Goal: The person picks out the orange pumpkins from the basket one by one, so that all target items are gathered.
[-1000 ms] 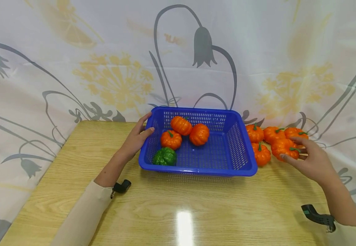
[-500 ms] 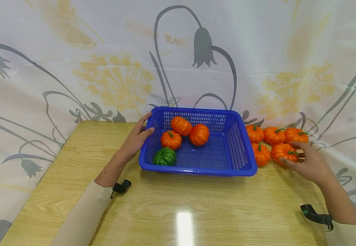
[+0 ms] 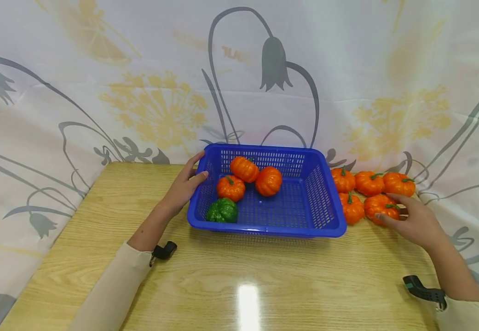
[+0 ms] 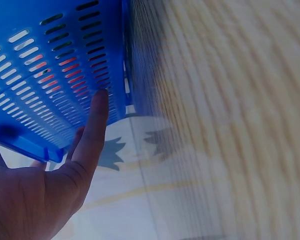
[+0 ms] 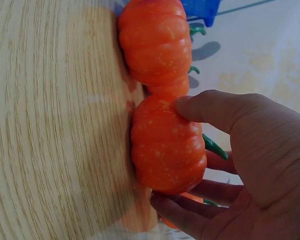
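My left hand (image 3: pixel 182 189) holds the left rim of a blue plastic basket (image 3: pixel 264 229). Its thumb lies over the rim, and in the left wrist view the fingers (image 4: pixel 92 131) press the slotted outer wall. Right of the basket, my right hand (image 3: pixel 418 221) grips a small orange pumpkin (image 3: pixel 377 207) with a green stem. Thumb and fingers are on opposite sides of that pumpkin (image 5: pixel 167 147), which sits at the table surface in the right wrist view. Another orange pumpkin (image 3: pixel 352 209) stands beside it, left of my hand.
Inside the basket lie three orange pumpkins (image 3: pixel 268 181) and a green pumpkin (image 3: pixel 222 211). A back row of three orange pumpkins (image 3: pixel 369 183) stands behind the gripped one. The wooden table (image 3: pixel 305 280) meets a flower-patterned curtain (image 3: pixel 160 55) at the back.
My right hand has lowered the pumpkin slightly, toward me, to the table in front of the back row. My left hand and the basket have stayed in place.
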Tool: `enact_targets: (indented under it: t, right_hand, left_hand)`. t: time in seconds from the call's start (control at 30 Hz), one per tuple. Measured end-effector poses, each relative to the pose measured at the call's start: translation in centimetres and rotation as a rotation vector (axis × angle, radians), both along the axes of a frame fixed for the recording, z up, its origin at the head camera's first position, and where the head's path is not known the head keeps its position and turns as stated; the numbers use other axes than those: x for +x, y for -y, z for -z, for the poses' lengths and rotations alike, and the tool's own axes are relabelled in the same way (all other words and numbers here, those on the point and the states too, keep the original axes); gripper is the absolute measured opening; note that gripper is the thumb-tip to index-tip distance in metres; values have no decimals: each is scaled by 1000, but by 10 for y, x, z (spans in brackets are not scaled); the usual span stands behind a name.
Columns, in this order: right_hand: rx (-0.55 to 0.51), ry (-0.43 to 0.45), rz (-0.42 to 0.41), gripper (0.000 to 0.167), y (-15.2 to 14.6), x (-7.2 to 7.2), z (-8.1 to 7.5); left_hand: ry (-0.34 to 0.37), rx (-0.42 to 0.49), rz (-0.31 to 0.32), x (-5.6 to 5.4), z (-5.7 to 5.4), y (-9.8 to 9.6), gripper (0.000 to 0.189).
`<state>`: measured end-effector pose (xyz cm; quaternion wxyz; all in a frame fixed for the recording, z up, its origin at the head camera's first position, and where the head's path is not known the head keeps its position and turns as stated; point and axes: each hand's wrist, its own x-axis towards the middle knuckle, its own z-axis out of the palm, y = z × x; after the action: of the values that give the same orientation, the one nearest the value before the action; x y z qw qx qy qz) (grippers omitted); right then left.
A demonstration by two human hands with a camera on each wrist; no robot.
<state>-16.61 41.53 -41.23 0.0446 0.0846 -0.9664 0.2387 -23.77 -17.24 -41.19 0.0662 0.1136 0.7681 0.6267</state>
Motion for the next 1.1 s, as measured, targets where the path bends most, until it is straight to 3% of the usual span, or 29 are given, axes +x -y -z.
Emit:
enact_targets:
  t: [0.5,1.1]
  right_hand:
    - [-14,42,-10,69,2,5,-7]
    - [10,-173,-27,59,34,18,-42]
  left_hand:
    - [5,-13,-16,2,2,-1,65]
    - [-2,-2,-15,1,0,-1,64]
